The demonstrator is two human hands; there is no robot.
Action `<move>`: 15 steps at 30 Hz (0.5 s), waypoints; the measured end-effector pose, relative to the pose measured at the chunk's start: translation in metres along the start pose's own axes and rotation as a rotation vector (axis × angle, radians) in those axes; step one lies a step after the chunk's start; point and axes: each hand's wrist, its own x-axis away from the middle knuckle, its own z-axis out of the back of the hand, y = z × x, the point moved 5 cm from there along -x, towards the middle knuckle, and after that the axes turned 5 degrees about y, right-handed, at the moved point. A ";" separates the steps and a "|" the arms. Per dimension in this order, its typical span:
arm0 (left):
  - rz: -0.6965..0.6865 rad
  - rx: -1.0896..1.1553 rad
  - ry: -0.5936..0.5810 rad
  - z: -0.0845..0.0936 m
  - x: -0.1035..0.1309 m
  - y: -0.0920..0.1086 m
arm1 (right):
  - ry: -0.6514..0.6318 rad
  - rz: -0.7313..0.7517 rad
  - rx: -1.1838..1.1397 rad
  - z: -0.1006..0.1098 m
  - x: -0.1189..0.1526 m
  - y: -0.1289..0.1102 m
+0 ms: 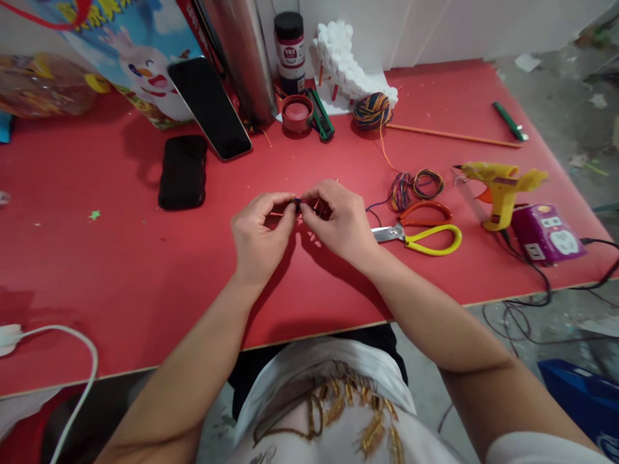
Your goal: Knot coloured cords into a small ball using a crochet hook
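Note:
My left hand (264, 235) and my right hand (338, 219) meet above the middle of the red table (203, 283). Their fingertips pinch a small dark piece (297, 204), mostly covered by the fingers. Thin reddish strands show around the fingers, too small to make out. A thin dark thread runs from beside my right hand to a loose bundle of multicoloured yarn (400, 191). Close to the right hand lie scissors (432, 240) with one orange and one yellow handle. Farther back is a yarn ball (372, 111) beside an orange stick (454, 135).
A yellow glue gun (503, 193) leans by a purple box (549, 233) at the right, with black cables. Behind the hands stand a phone (210, 108), a black case (182, 172), a metal flask (244, 58), a red lid (296, 115) and a green cutter (320, 116).

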 end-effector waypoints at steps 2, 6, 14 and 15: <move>-0.037 -0.029 0.002 0.001 0.000 0.002 | -0.003 0.049 0.042 -0.001 0.001 -0.002; -0.108 -0.095 -0.023 0.001 0.002 0.007 | -0.026 0.086 0.100 -0.002 0.004 -0.004; -0.063 -0.014 0.066 0.003 0.004 0.006 | -0.017 0.127 0.037 0.000 0.005 -0.013; -0.055 -0.004 0.077 0.003 0.003 0.007 | -0.010 0.096 0.015 0.000 0.004 -0.012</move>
